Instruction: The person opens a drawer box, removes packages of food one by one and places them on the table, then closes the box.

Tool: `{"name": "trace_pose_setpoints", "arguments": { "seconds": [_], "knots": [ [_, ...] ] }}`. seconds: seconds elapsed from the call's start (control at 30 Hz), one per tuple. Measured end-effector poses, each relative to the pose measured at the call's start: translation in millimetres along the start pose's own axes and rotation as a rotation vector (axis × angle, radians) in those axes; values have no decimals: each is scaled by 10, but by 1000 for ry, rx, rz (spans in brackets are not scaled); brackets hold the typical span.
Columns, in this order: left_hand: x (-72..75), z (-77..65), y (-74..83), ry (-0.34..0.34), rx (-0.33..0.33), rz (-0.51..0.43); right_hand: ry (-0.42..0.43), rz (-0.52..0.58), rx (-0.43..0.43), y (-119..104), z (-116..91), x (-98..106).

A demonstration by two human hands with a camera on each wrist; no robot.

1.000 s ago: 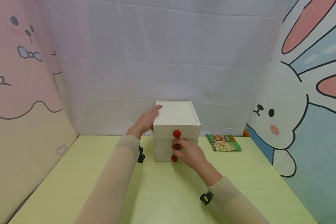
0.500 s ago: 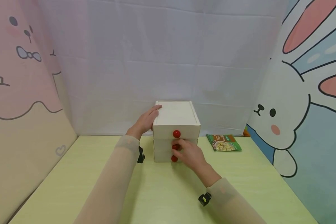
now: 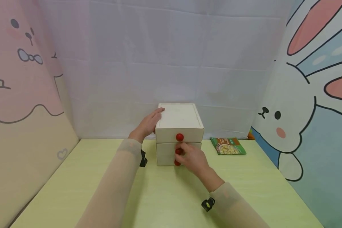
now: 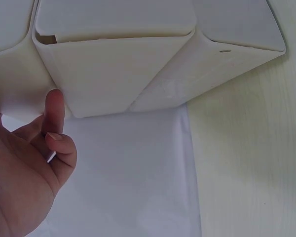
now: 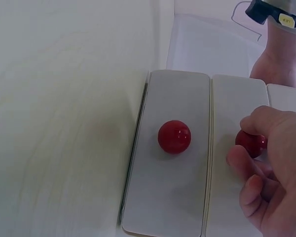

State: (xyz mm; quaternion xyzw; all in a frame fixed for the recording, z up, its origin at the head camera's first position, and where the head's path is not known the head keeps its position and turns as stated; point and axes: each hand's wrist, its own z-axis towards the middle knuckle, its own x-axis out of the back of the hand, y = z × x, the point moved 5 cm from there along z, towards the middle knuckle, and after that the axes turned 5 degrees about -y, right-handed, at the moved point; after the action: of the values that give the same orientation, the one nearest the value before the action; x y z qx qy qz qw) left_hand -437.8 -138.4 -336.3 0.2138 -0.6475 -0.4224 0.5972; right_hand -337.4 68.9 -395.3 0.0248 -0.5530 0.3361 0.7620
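Note:
A white box with stacked drawers (image 3: 179, 115) stands at the back of the table, with a red ball knob on each front. My left hand (image 3: 146, 126) rests on its upper left side, fingertips at the top edge; in the left wrist view the fingers touch the side and some are bent. My right hand (image 3: 193, 158) pinches the middle knob (image 5: 250, 142) between thumb and fingers, partly covering it. Above that hand is the top knob (image 3: 180, 137). In the right wrist view the bottom knob (image 5: 174, 137) is untouched. The drawers' insides are hidden.
A green and brown food packet (image 3: 228, 146) lies flat to the right of the box. Behind the pale green table (image 3: 165, 196) hangs a white cloth (image 3: 171, 63). Panels with cartoon drawings stand on both sides.
Both hands keep their places on the box. My right wrist has shifted very slightly left and towards me, and the middle knob sits a touch lower in the head view.

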Motion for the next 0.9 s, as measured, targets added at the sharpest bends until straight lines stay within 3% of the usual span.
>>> {"name": "trace_pose_setpoints", "arguments": {
  "seconds": [0.23,0.9],
  "knots": [
    [26,-19,2,5,1,-4,29,-22,68,-75,-85,36],
    [9,6,-17,12,2,1,35,-6,58,-101,-170,52]
  ]
}}
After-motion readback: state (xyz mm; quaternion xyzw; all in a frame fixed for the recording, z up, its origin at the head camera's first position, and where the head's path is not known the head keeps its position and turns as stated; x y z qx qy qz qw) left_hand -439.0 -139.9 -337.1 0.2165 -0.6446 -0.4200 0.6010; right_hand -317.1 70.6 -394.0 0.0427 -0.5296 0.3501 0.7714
